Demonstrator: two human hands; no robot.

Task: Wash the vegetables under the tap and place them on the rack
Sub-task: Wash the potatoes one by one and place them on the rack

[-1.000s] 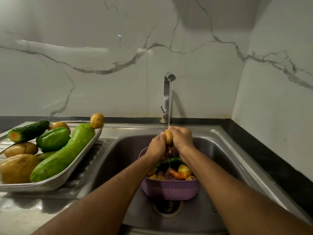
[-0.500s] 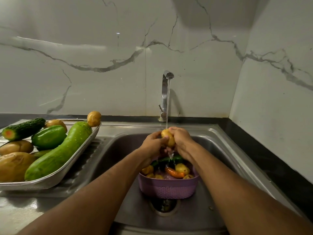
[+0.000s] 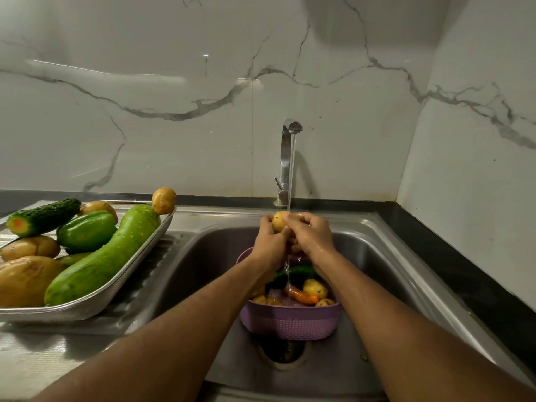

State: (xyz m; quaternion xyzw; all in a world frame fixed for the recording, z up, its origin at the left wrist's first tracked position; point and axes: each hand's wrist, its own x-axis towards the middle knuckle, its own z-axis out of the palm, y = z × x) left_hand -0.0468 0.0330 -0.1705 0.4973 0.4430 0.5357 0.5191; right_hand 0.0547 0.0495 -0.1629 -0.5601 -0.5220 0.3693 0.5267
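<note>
A small yellow potato (image 3: 279,221) is held between my left hand (image 3: 269,243) and my right hand (image 3: 311,236), right under the running stream from the steel tap (image 3: 287,158). Both hands curl around it above a purple basket (image 3: 293,322) standing in the sink (image 3: 208,262). The basket holds a carrot, small potatoes and a dark green vegetable. At the left, the metal rack (image 3: 95,300) carries a long green gourd (image 3: 101,256), a cucumber, a green pepper and several potatoes.
A marble wall rises behind the sink and on the right. A dark counter strip (image 3: 464,271) runs along the right side. The drain (image 3: 285,351) lies in front of the basket. The ribbed drainboard sits under the rack.
My hands have lifted the potato slightly higher into the stream and turned it between them. The rack and basket have stayed put.
</note>
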